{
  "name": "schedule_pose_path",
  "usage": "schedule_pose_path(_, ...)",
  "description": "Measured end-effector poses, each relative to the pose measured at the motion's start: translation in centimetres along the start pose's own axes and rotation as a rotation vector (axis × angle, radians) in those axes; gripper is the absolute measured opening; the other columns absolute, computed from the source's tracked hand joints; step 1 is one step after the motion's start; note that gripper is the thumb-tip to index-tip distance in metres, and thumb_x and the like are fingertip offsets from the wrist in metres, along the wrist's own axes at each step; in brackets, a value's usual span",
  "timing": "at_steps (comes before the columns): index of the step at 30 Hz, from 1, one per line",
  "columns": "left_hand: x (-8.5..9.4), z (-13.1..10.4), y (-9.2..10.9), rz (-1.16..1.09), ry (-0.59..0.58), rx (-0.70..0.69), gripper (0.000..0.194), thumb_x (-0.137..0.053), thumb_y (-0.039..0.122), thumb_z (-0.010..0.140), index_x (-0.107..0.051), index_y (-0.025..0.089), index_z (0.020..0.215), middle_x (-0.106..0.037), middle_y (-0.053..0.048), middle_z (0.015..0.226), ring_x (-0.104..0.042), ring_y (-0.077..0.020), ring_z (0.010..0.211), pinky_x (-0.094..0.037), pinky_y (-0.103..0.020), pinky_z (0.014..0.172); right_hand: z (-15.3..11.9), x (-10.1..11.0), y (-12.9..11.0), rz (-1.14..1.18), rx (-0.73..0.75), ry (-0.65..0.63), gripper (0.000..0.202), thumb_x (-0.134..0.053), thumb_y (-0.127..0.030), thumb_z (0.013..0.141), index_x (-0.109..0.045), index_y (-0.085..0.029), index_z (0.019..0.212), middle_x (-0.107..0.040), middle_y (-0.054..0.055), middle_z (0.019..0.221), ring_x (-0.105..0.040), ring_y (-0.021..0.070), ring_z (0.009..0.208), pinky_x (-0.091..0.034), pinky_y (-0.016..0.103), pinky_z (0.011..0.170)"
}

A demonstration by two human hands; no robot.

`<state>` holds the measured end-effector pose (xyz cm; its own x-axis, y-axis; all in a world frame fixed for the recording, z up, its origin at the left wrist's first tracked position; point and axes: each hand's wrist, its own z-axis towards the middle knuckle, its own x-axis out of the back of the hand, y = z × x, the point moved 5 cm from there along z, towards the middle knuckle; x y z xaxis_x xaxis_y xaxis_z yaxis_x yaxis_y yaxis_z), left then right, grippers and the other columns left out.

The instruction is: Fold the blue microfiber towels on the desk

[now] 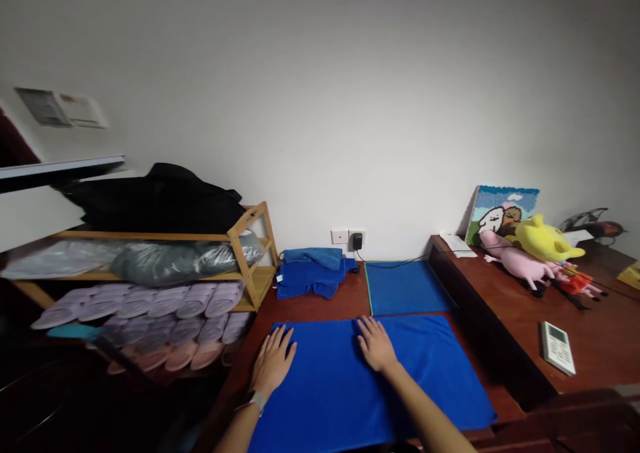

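Observation:
A bright blue cloth (330, 386) lies spread over the dark red wooden table (350, 298), with slight wrinkles on its right side. My left hand (274, 361) rests flat at the cloth's far left corner, fingers spread, a watch on the wrist. On the far edge of the same cloth, near its middle, lies my right hand (376, 345), palm down with fingers apart. Neither hand holds anything. Behind the cloth are a crumpled pile of blue cloths (313, 274) at the left and a flat blue mat (407, 287) with a green left edge.
Left stands a wooden rack (260, 283) with slippers (165, 301), wrapped bundles and a black bag (165, 199). On the raised right surface are plush toys (545, 239), a picture (505, 209) and a white remote (557, 347). A charger (357, 241) is plugged into the wall, its cable trailing right.

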<state>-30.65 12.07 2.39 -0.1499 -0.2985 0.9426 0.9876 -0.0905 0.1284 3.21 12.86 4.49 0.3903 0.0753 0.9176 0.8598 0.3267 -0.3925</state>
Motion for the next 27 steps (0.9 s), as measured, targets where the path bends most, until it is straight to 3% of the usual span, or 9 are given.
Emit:
schedule_pose_path(2, -0.6, 0.7, -0.2, -0.001, -0.042, 0.006, 0.055, -0.040, 0.047, 0.099, -0.053, 0.025, 0.149, -0.046, -0.008, 0.161, -0.039, -0.0285, 0.150, -0.026, -0.051, 0.124, 2.0, -1.7, -3.0, 0.026, 0.047, -0.053, 0.061, -0.027, -0.047, 0.105, -0.026, -0.026, 0.163, -0.023, 0.002, 0.169, -0.015, 0.0253, 0.157, -0.013, 0.050, 0.127)
schedule_pose_path(4, -1.4, 1.1, -0.7, 0.007, -0.102, 0.031, 0.058, -0.040, 0.050, 0.100, -0.048, 0.028, 0.153, -0.041, -0.007, 0.164, -0.035, -0.0284, 0.152, -0.025, -0.052, 0.124, 3.1, -3.0, -4.3, 0.031, 0.056, -0.092, 0.063, -0.026, -0.049, 0.105, -0.023, -0.025, 0.163, -0.021, 0.002, 0.170, -0.013, 0.0254, 0.158, -0.011, 0.050, 0.128)
schedule_pose_path(7, -2.2, 1.1, -1.3, 0.011, -0.135, 0.044, 0.061, -0.037, 0.055, 0.100, -0.042, 0.031, 0.156, -0.036, -0.005, 0.167, -0.030, -0.0273, 0.154, -0.022, -0.052, 0.125, 2.9, -3.6, -2.8, 0.003, 0.006, -0.092, 0.064, -0.025, -0.052, 0.105, -0.023, -0.026, 0.163, -0.020, 0.001, 0.170, -0.012, 0.0249, 0.158, -0.008, 0.051, 0.128)
schedule_pose_path(10, -2.5, 1.0, -1.5, 0.011, -0.112, 0.030, 0.061, -0.035, 0.057, 0.101, -0.040, 0.032, 0.156, -0.036, -0.005, 0.167, -0.030, -0.0270, 0.155, -0.021, -0.051, 0.125, 0.6, -2.5, 2.3, -0.059, -0.126, -0.045, 0.064, -0.026, -0.052, 0.104, -0.023, -0.027, 0.163, -0.020, 0.001, 0.170, -0.013, 0.0240, 0.158, -0.008, 0.050, 0.128)
schedule_pose_path(16, -2.2, 1.0, -1.1, 0.010, -0.112, 0.036, 0.060, -0.037, 0.054, 0.101, -0.041, 0.031, 0.156, -0.035, -0.007, 0.167, -0.030, -0.0280, 0.155, -0.021, -0.052, 0.125, -5.2, 1.9, 16.6, -0.250, -0.466, -0.009, 0.063, -0.022, -0.051, 0.104, -0.022, -0.030, 0.163, -0.022, 0.000, 0.170, -0.015, 0.0262, 0.157, -0.013, 0.050, 0.126)
schedule_pose_path(19, -2.3, 1.1, -1.2, 0.011, -0.118, 0.044, 0.060, -0.038, 0.054, 0.101, -0.040, 0.031, 0.156, -0.034, -0.006, 0.167, -0.029, -0.0279, 0.155, -0.021, -0.052, 0.126, -6.8, 3.9, 22.2, -0.312, -0.591, -0.002, 0.063, -0.019, -0.050, 0.103, -0.022, -0.030, 0.163, -0.020, 0.001, 0.171, -0.017, 0.0259, 0.157, -0.016, 0.049, 0.126)
schedule_pose_path(22, -2.5, 1.1, -1.4, 0.011, -0.116, 0.053, 0.059, -0.038, 0.054, 0.101, -0.041, 0.032, 0.156, -0.034, -0.005, 0.167, -0.029, -0.0275, 0.155, -0.021, -0.052, 0.126, -7.8, 4.8, 25.1, -0.330, -0.661, 0.017, 0.064, -0.015, -0.049, 0.102, -0.021, -0.030, 0.163, -0.020, 0.000, 0.171, -0.017, 0.0227, 0.157, -0.020, 0.046, 0.126)
schedule_pose_path(27, -2.8, 1.3, -1.7, 0.026, -0.135, 0.067, 0.059, -0.038, 0.054, 0.102, -0.038, 0.034, 0.157, -0.032, -0.004, 0.168, -0.025, -0.0281, 0.156, -0.022, -0.051, 0.125, -8.4, 4.6, 26.1, -0.320, -0.703, 0.033, 0.067, -0.012, -0.048, 0.101, -0.016, -0.026, 0.164, -0.016, 0.002, 0.172, -0.015, 0.0219, 0.157, -0.018, 0.047, 0.126)
